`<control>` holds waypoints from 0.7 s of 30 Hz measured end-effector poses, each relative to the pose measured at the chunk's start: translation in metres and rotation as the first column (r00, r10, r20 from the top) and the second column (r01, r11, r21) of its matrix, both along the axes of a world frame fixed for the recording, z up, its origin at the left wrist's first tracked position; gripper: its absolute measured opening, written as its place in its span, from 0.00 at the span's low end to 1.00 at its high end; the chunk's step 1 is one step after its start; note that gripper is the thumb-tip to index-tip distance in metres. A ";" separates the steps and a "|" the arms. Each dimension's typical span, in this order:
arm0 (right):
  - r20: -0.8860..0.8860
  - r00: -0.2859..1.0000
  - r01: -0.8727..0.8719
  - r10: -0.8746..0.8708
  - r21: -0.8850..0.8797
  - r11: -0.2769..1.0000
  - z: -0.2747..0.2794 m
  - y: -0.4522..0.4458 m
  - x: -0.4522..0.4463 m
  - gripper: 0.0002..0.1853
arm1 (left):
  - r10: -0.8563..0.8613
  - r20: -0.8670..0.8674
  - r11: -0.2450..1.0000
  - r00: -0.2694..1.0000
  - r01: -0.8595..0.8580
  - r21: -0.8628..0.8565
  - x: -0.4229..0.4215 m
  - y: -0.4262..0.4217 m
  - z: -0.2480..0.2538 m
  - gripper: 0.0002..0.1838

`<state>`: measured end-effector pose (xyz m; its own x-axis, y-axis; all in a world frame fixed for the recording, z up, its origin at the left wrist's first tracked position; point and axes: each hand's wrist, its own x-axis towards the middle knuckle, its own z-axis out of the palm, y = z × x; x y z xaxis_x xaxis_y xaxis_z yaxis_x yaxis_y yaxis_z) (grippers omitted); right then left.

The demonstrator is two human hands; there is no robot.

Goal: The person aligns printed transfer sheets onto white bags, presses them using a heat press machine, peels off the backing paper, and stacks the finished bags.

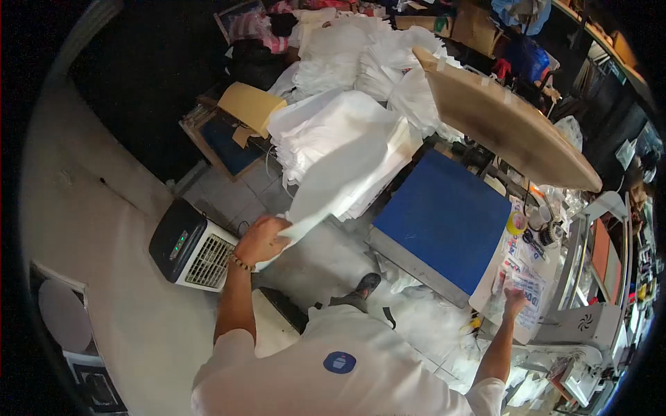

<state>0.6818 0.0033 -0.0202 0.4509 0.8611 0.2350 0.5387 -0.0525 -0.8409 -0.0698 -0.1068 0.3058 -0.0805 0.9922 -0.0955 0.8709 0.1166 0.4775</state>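
My left hand (262, 239) is closed on the near corner of a thin white fabric sheet (340, 170). The sheet stretches up and away from it, over a thick stack of similar white sheets (305, 139). Out to the right, my right hand (515, 301) has its fingers closed at the edge of a clear sheet with blue printed letters (531, 291). More printed sheets lie around it on a pale board. Between my hands stands a press with a flat blue pad (444, 215). Its padded brown upper board (506, 118) is raised and tilted above the far side.
An air cooler (194, 246) stands on the floor at left, near the wall. Big white piles (340, 55) fill the back. Yellow tape (516, 222) and other rolls sit beside the press; a grey machine (583, 322) is at far right. White material covers the floor.
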 end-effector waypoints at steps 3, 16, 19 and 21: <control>0.097 0.989 0.113 -0.107 -0.052 0.992 0.005 0.002 0.003 0.14 | -0.138 -0.015 0.978 0.990 0.139 0.153 -0.013 -0.014 -0.035 0.11; -0.382 0.918 0.080 -0.105 -0.081 0.993 0.020 -0.002 -0.005 0.14 | -0.294 -0.140 0.934 0.945 0.315 0.167 0.039 -0.010 -0.028 0.12; -0.309 0.941 0.095 -0.137 -0.146 0.985 0.007 -0.005 -0.001 0.15 | -0.407 -0.123 0.906 0.905 0.417 0.074 0.044 -0.003 -0.027 0.14; -0.455 0.875 0.179 -0.168 -0.017 0.984 0.016 -0.017 -0.023 0.20 | -0.470 -0.045 0.882 0.881 0.471 0.009 0.047 -0.002 -0.021 0.15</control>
